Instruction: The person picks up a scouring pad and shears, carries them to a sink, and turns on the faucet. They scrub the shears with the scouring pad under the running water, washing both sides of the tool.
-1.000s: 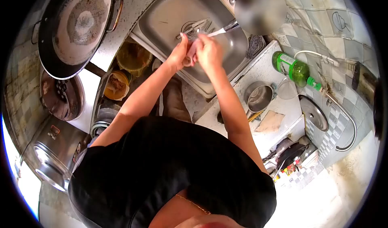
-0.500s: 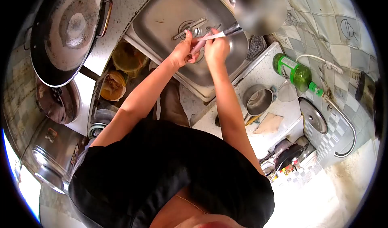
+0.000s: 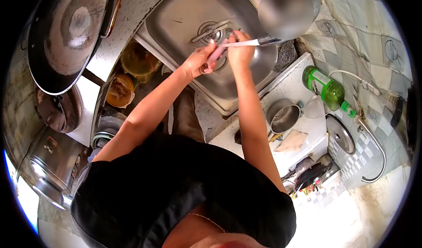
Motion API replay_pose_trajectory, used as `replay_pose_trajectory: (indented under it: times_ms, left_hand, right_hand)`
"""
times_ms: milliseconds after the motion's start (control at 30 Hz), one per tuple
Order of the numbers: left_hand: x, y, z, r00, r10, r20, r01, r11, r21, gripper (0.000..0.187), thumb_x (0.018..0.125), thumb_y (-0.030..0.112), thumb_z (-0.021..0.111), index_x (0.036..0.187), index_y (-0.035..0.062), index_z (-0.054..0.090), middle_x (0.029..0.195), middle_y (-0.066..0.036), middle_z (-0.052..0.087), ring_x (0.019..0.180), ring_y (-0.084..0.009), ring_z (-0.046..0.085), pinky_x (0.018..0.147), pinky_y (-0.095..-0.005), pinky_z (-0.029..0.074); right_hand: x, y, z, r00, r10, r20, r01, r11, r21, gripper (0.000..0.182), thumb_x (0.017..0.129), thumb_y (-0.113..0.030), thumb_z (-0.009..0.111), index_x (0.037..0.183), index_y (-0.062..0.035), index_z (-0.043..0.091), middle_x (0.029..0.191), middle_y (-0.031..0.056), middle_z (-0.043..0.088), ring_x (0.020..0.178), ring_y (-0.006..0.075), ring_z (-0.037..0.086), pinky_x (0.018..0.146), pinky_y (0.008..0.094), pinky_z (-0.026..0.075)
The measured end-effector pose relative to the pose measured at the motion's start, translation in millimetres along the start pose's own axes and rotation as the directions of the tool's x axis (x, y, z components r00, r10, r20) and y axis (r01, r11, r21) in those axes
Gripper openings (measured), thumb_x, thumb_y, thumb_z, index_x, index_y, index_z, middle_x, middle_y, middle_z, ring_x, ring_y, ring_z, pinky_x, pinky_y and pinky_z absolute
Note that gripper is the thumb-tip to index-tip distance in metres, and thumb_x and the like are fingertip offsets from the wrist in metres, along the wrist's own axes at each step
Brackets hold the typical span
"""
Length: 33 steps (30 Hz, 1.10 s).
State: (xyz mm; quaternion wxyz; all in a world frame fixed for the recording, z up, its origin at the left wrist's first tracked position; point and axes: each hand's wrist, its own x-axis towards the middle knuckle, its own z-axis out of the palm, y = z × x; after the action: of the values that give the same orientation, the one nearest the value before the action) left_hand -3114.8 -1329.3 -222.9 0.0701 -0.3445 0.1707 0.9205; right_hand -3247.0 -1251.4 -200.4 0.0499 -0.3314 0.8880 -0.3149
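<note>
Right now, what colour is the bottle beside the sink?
Green, with a green cap; the bottle shows best in the head view.

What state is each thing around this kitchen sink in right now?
Left hand: over the sink, gripping a pink object.
Right hand: closed, in the water stream.
Pink object: held under the water.
Tap: running.
Sink: utensils lying at its drain.
Green bottle: lying on its side, capped.
Small steel pot: upright, looks empty.
Wok: open, residue inside.

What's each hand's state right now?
Left hand: shut on the pink elongated object over the steel sink.
Right hand: touching that object; grip unclear.
</note>
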Motion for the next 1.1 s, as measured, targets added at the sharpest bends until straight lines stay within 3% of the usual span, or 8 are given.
replay_pose_trajectory:
  times_ms: [133, 233, 367, 467, 833, 867, 1000, 1100]
  left_hand:
    - [-4.6, 2.3, -9.7, 0.99, 0.118, 0.08, -0.12, 0.993, 0.022, 0.029, 0.098, 0.026, 0.055, 0.104, -0.0018, 0.059, 0.078, -0.005, 0.062, 0.056, -0.0113, 0.057, 0.048, -0.0242, 0.05]
    - [-13.1, 1.1, -3.5, 0.99, 0.104, 0.093, -0.11, 0.992, 0.055, 0.028, 0.099, 0.025, 0.054, 0.104, -0.0019, 0.06, 0.077, -0.004, 0.061, 0.06, -0.011, 0.058, 0.05, -0.0241, 0.05]
    - [-8.3, -0.3, -2.8, 0.968, 0.234, 0.091, -0.237, 0.971, 0.03, 0.025, 0.101, 0.024, 0.049, 0.098, 0.0013, 0.057, 0.07, -0.002, 0.054, 0.055, -0.0098, 0.05, 0.05, -0.0238, 0.042]
    - [-11.0, 1.4, -5.4, 0.972, 0.225, 0.062, -0.232, 0.907, 0.352, 0.021, 0.102, 0.02, 0.045, 0.099, 0.0026, 0.055, 0.069, 0.0, 0.049, 0.054, -0.0074, 0.043, 0.049, -0.0234, 0.037]
    - [-12.8, 4.3, 3.4, 0.901, 0.431, -0.051, -0.34, 0.774, 0.534, 0.024, 0.1, 0.018, 0.049, 0.111, -0.0016, 0.057, 0.07, 0.001, 0.05, 0.051, -0.0062, 0.043, 0.046, -0.0237, 0.036]
    - [-5.3, 2.6, -4.4, 0.828, 0.561, -0.029, -0.398, 0.622, 0.674, 0.024, 0.099, 0.017, 0.05, 0.113, -0.0015, 0.058, 0.071, -0.001, 0.054, 0.053, -0.007, 0.046, 0.047, -0.0246, 0.038]
    - [-5.2, -8.4, -6.9, 0.786, 0.617, 0.021, -0.406, 0.491, 0.771, 0.023, 0.097, 0.015, 0.053, 0.111, -0.0022, 0.059, 0.071, -0.003, 0.057, 0.055, -0.0088, 0.05, 0.051, -0.0263, 0.041]
    - [-5.5, -6.5, -2.6, 0.708, 0.706, 0.018, -0.439, 0.419, 0.795, 0.022, 0.096, 0.013, 0.054, 0.11, -0.0035, 0.059, 0.07, -0.005, 0.058, 0.057, -0.0106, 0.052, 0.054, -0.0277, 0.044]
  right_hand:
    - [-1.4, -0.1, 2.1, 0.982, -0.183, 0.044, 0.181, 0.982, 0.051, 0.019, 0.083, -0.013, 0.065, 0.096, -0.0005, 0.068, 0.084, 0.0189, 0.065, 0.075, 0.0378, 0.063, 0.067, 0.0441, 0.05]
    - [4.1, 11.8, -2.5, 0.998, 0.01, 0.07, -0.009, 1.0, -0.008, 0.018, 0.084, -0.013, 0.064, 0.099, -0.0025, 0.069, 0.089, 0.0183, 0.064, 0.081, 0.0377, 0.062, 0.069, 0.0431, 0.05]
    - [1.5, -11.8, -5.3, 0.963, -0.242, 0.122, 0.221, 0.962, 0.16, 0.019, 0.083, -0.012, 0.064, 0.099, -0.0012, 0.069, 0.088, 0.0165, 0.065, 0.08, 0.0375, 0.063, 0.071, 0.0423, 0.05]
    - [11.0, 0.5, -1.2, 0.985, -0.145, 0.096, 0.138, 0.988, 0.076, 0.019, 0.082, -0.011, 0.064, 0.098, -0.001, 0.069, 0.088, 0.0176, 0.065, 0.08, 0.0371, 0.063, 0.072, 0.0416, 0.05]
    - [13.3, -24.6, -1.3, 0.976, -0.2, 0.092, 0.2, 0.98, 0.005, 0.022, 0.084, -0.012, 0.063, 0.1, 0.0014, 0.069, 0.084, 0.0187, 0.063, 0.077, 0.0366, 0.062, 0.071, 0.042, 0.049]
    - [3.7, -37.1, -6.9, 0.966, -0.172, 0.19, 0.167, 0.985, 0.045, 0.019, 0.083, -0.009, 0.063, 0.099, -0.0001, 0.069, 0.089, 0.0199, 0.064, 0.083, 0.0377, 0.064, 0.075, 0.0426, 0.051]
    - [36.1, -8.6, 3.4, 0.989, -0.145, -0.011, 0.145, 0.989, 0.003, 0.02, 0.082, -0.012, 0.064, 0.099, -0.0036, 0.071, 0.084, 0.019, 0.063, 0.08, 0.0379, 0.062, 0.073, 0.0436, 0.049]
    - [20.7, -31.1, -2.3, 0.982, -0.176, 0.066, 0.179, 0.983, -0.039, 0.019, 0.083, -0.012, 0.064, 0.098, -0.003, 0.07, 0.085, 0.0191, 0.063, 0.08, 0.0381, 0.062, 0.073, 0.0434, 0.049]
